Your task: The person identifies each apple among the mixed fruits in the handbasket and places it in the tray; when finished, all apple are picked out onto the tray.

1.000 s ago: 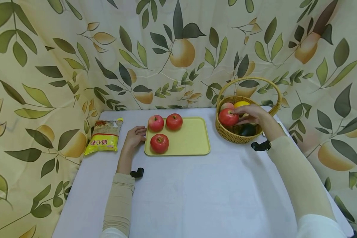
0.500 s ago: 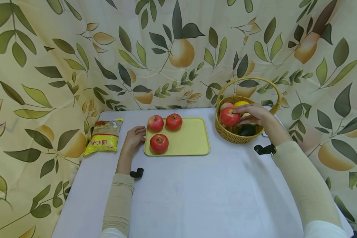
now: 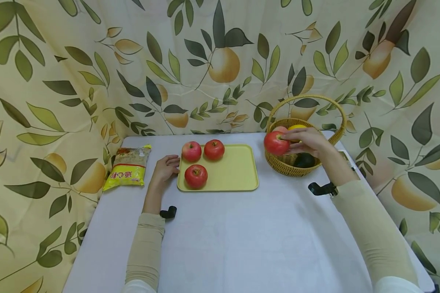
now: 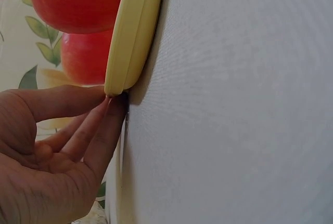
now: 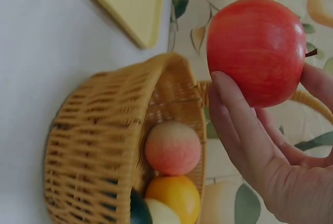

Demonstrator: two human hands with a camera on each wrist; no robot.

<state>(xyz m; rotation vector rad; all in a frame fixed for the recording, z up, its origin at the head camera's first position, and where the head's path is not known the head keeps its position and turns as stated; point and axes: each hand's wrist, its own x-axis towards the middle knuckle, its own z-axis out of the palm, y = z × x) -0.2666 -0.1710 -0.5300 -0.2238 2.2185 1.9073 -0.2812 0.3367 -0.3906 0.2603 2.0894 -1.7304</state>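
My right hand [image 3: 308, 140] holds a red apple [image 5: 257, 52] by its sides, with the thumb near the stem. The apple is above the left rim of the wicker basket [image 3: 287, 167]. In the basket lie a peach [image 5: 173, 147], an orange-yellow fruit [image 5: 174, 195], a pale fruit [image 5: 160, 212] and a dark green one [image 3: 304, 160], partly hidden. My left hand [image 3: 166, 168] pinches the left edge of the yellow tray [image 3: 234, 169], thumb at the rim and fingers beneath it. Three red apples sit at the tray's left: a back-left apple [image 3: 191, 151], a back apple [image 3: 214, 150] and a front apple [image 3: 196, 176].
A yellow snack bag [image 3: 128, 167] lies on the white tablecloth [image 3: 220, 236] left of my left hand. The basket's tall arched handle [image 3: 308, 97] rises over its opening. A leaf-patterned curtain [image 3: 220, 101] hangs behind and at both sides.
My right hand has lifted the apple out of the basket and shifted it left to the basket's rim. The left hand and the tray have stayed in place.
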